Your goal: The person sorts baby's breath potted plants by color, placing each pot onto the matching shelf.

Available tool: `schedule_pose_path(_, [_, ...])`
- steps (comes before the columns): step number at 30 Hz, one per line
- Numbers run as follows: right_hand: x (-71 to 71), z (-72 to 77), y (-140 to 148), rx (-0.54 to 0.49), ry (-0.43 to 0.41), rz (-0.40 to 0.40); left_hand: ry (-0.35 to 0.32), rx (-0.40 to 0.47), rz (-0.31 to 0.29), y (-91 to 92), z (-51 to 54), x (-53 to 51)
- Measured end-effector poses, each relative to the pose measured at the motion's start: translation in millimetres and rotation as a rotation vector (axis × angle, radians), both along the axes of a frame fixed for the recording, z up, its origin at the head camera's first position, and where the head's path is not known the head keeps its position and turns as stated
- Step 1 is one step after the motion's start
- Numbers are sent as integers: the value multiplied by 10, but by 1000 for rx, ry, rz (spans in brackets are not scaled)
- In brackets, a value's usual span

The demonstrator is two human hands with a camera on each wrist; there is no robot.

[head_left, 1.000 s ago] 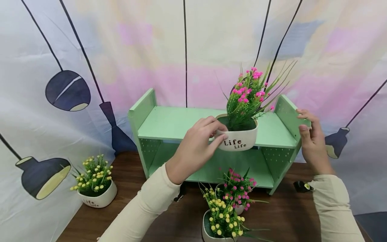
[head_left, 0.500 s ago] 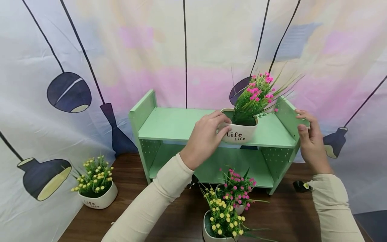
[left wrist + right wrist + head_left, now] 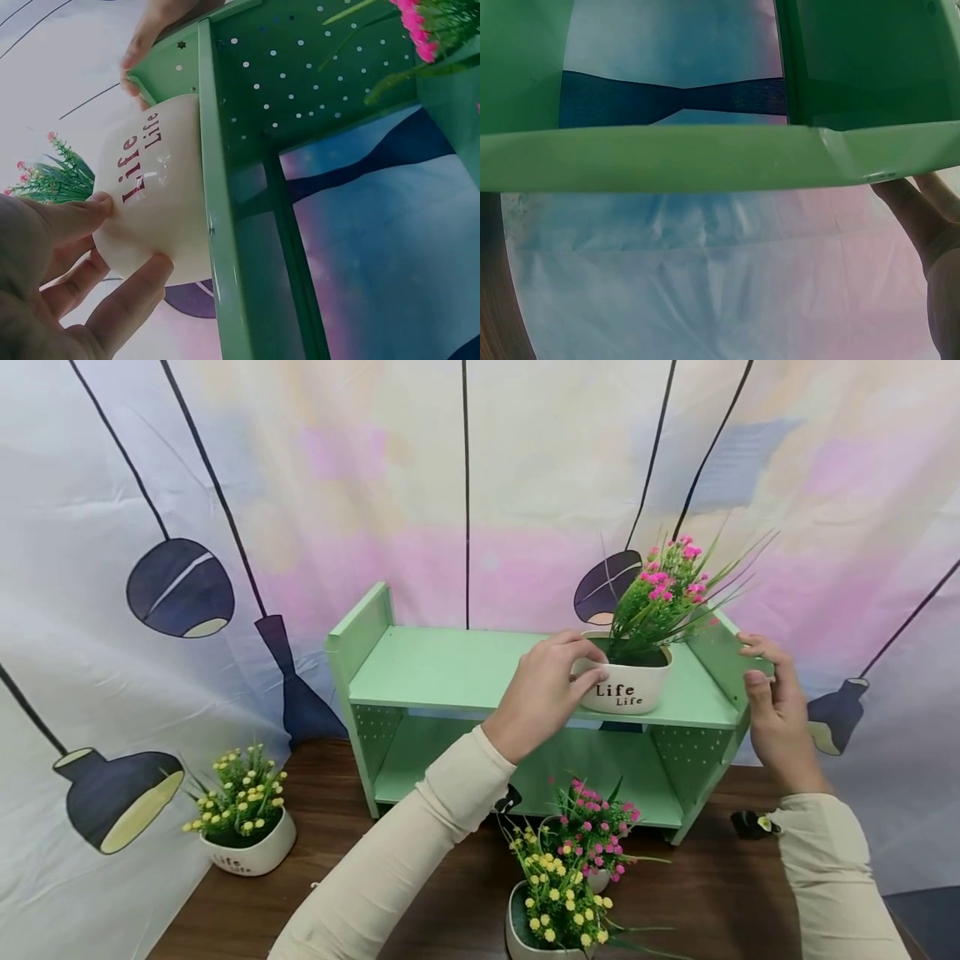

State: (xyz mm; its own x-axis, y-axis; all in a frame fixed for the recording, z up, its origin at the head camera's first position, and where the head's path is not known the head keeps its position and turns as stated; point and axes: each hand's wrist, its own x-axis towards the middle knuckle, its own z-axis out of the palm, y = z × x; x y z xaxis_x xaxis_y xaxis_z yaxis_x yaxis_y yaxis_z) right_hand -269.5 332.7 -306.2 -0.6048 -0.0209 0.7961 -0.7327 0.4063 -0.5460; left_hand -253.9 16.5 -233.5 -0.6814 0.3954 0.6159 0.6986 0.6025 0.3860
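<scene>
My left hand (image 3: 551,689) pinches the left rim of a white oval pot (image 3: 628,689) marked "Life", thumb outside and fingertips over the edge. Pink flowers and long grass (image 3: 660,597) rise from this pot. In the left wrist view the pot (image 3: 161,195) sits at the front edge of the green shelf's upper board (image 3: 217,225). My right hand (image 3: 783,718) holds the upper edge of the green shelf's right side panel (image 3: 723,652), thumb in front and fingers over the top. The right wrist view shows only part of that hand (image 3: 937,240) beside the panel.
A yellow-flowered pot (image 3: 251,847) stands at the brown table's left. In front of the shelf are another yellow-flowered pot (image 3: 547,947) and a smaller pink-flowered plant (image 3: 596,827). A small dark object (image 3: 750,824) lies by my right sleeve. A patterned curtain (image 3: 360,502) hangs behind.
My left hand has carried the pink-flowered pot to the right and lowered it onto the upper board, near the right panel. My right hand has stayed at the panel.
</scene>
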Motion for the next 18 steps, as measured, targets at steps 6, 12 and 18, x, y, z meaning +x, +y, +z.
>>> schedule_pose_path(6, [14, -12, -35, -17, 4, -12, 13, -1, -12, 84, -13, -40])
schedule_pose_path(12, [-2, -6, -59, -4, 30, -12, 46, 2, -2, 127, -48, -71])
schedule_pose_path(18, [-2, -14, -71, 0, 38, -11, 71, 10, 2, 115, -87, -63])
